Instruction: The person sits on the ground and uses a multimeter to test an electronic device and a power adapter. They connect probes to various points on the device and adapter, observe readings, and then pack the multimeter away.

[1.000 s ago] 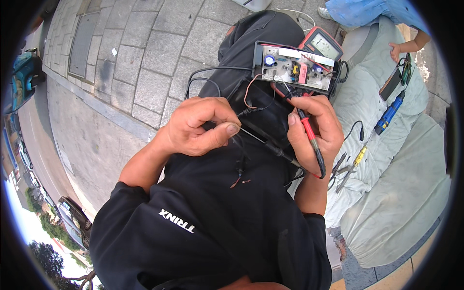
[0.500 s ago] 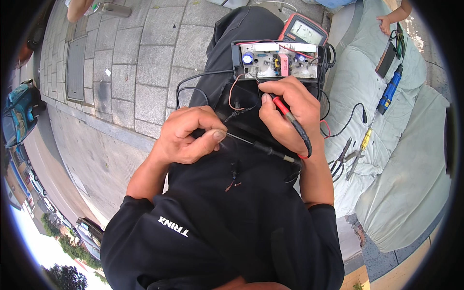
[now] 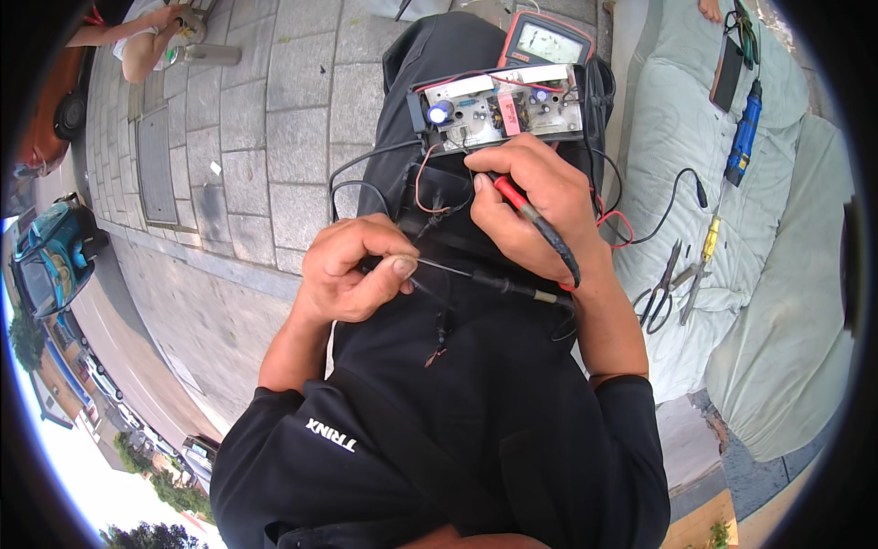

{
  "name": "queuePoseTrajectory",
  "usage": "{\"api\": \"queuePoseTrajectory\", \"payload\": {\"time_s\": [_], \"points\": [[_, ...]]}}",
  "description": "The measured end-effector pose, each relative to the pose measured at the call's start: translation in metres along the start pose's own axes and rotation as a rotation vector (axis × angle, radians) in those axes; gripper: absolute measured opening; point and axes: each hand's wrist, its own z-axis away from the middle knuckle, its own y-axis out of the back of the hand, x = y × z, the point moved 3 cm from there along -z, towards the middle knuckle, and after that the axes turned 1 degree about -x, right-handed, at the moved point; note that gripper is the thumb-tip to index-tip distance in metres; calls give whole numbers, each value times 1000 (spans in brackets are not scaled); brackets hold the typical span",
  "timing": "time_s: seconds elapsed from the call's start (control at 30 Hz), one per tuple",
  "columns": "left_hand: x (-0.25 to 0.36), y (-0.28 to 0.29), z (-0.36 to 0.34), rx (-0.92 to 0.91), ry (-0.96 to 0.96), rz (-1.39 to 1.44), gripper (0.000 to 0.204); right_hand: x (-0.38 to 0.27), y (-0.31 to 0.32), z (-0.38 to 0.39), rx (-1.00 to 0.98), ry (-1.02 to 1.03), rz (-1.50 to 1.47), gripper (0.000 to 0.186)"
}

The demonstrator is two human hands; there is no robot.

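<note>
My left hand point(image 3: 361, 270) is closed in a pinch on the thin metal tip of a black test probe point(image 3: 508, 285), whose handle points right across my lap. In my right hand point(image 3: 535, 206) is a red test probe point(image 3: 519, 199), held like a pen, its tip hidden by my fingers at the near edge of a circuit board point(image 3: 468, 112). The board sits in an opened black case on my leg, with blue capacitors and a pink component. A copper-coloured wire point(image 3: 421, 183) loops down from it. Just behind stands a red multimeter point(image 3: 549, 44).
On the pale cloth to the right lie a blue soldering iron point(image 3: 745, 133), scissors point(image 3: 658, 297), a yellow-handled screwdriver point(image 3: 711, 240) and a black plug lead point(image 3: 701, 190). A stripped cable end point(image 3: 437, 352) rests on my lap. Another person's arm point(image 3: 137, 27) shows at upper left, near a bottle point(image 3: 208, 55).
The view has shifted and turned a little, so the board and multimeter appear further left and higher. Both hands keep their grips. More of the other person shows at upper left.
</note>
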Motion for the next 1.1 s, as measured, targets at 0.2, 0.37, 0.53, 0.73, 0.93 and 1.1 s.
{"api": "queuePoseTrajectory", "payload": {"time_s": [0.2,0.37,0.53,0.73,0.93,1.1], "points": [[2,-1,-2,-12,0,0,3,1,1,1,-23,-26,-1,18],[2,-2,-1,-16,17,14,2,0,3,1,-75,-74,-13,21],[2,-1,-1,-25,4,5,2,0,1,2,-49,-61,-8,20],[2,0,-2,-35,-1,-8,3,-1,-1,0,-35,-48,4,19],[4,1,-4,-50,-18,-23,3,-1,-1,0,-53,-62,-5,21],[2,1,-7,-56,-29,4,3,-4,2,-1,-83,-74,8,21]]}}
